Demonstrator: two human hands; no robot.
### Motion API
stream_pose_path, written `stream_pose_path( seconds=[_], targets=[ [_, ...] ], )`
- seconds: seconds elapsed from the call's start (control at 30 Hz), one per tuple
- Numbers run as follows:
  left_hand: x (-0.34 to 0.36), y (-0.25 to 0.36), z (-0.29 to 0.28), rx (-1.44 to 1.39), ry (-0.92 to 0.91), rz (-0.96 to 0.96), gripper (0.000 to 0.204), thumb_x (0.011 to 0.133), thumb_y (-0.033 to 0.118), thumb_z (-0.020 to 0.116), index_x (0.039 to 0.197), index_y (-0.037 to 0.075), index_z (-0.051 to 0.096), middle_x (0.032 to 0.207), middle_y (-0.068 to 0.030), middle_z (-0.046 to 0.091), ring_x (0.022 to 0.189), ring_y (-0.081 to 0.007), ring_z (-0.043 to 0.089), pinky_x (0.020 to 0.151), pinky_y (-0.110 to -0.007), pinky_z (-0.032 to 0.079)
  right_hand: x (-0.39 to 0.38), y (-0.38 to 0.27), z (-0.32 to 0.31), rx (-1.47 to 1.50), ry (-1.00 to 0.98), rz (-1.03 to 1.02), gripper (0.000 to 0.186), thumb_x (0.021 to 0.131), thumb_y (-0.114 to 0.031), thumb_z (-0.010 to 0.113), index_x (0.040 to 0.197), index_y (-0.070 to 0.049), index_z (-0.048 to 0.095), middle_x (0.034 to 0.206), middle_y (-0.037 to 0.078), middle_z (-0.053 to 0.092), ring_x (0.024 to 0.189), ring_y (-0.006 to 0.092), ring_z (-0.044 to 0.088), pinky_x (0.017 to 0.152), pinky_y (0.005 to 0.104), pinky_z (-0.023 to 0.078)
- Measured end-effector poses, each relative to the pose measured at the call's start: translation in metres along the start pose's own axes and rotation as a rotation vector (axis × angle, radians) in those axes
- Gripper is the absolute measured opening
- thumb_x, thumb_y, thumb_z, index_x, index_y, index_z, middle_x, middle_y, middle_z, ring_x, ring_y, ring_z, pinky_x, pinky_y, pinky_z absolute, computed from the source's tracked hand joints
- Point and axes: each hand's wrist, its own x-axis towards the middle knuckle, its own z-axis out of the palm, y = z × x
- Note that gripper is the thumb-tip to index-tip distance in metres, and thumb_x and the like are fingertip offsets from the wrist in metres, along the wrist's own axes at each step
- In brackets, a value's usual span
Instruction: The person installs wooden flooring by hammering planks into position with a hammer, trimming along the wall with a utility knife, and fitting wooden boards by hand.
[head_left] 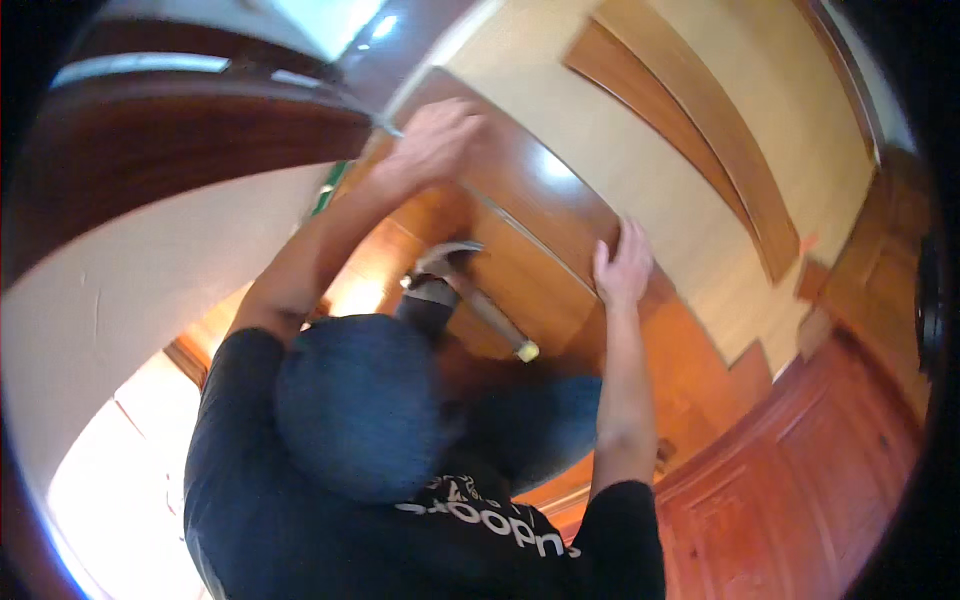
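A reddish-brown floor plank point(535, 165) lies at a slant in front of me, with a thin pale gap along part of its near long edge. My left hand point(432, 145) rests on its far left end, fingers laid out over the board and slightly blurred. Farther right, my right hand point(624, 265) lies flat on the same plank with its fingers stretched toward the outer edge. Between my arms, a claw hammer point(480, 300) lies on the laid boards point(530, 285) near my knee. Neither hand touches the hammer.
Two loose planks point(690, 135) lie on the beige underlay point(540, 60) at the far right. A red-brown panelled door point(790, 480) stands at lower right. Dark wooden trim and a pale wall point(130, 270) border the left. The laid boards end in a stepped edge at right.
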Motion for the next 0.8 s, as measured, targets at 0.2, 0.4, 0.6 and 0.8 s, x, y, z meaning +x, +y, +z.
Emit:
stream_pose_path(
  seconds=[0.2, 0.4, 0.6, 0.8],
  targets=[
    [-0.011, -0.01, 0.034, 0.139, 0.062, -0.162, 0.049, 0.092, 0.032, 0.069, 0.134, 0.01, 0.056, 0.136, -0.0108, 0.058, 0.135, -0.0284, 0.049, 0.114, -0.046, 0.037, -0.002, -0.014, 0.021, -0.115, 0.114, -0.005, 0.057, 0.093, -0.036, 0.068, 0.14, -0.004, 0.057, 0.134, 0.022, 0.058, 0.127, 0.0404, 0.052, 0.108, 0.0536, 0.043],
    [-0.012, -0.002, 0.04, 0.102, -0.054, -0.212, 0.054, 0.096, 0.038, 0.065, 0.142, 0.011, 0.053, 0.146, -0.0092, 0.053, 0.143, -0.0275, 0.044, 0.119, -0.045, 0.035, -0.007, -0.002, 0.016, -0.11, 0.108, 0.005, 0.055, 0.097, -0.036, 0.065, 0.14, -0.004, 0.058, 0.134, 0.022, 0.057, 0.124, 0.0414, 0.053, 0.106, 0.054, 0.043],
    [-0.018, -0.008, 0.041, 0.027, 0.003, -0.205, 0.052, 0.098, 0.035, 0.061, 0.144, 0.013, 0.052, 0.149, -0.0091, 0.051, 0.146, -0.0262, 0.042, 0.12, -0.046, 0.033, -0.003, -0.006, 0.017, -0.126, 0.097, 0.024, 0.054, 0.098, -0.038, 0.062, 0.139, -0.003, 0.058, 0.132, 0.022, 0.057, 0.124, 0.0413, 0.053, 0.106, 0.0538, 0.044],
    [-0.021, -0.011, 0.044, 0.01, -0.029, -0.203, 0.054, 0.098, 0.035, 0.059, 0.147, 0.013, 0.051, 0.154, -0.0091, 0.048, 0.149, -0.0262, 0.038, 0.123, -0.045, 0.029, -0.004, -0.006, 0.016, -0.132, 0.079, 0.028, 0.054, 0.098, -0.038, 0.062, 0.138, -0.002, 0.058, 0.134, 0.023, 0.057, 0.126, 0.0416, 0.052, 0.107, 0.0538, 0.043]
  ],
)
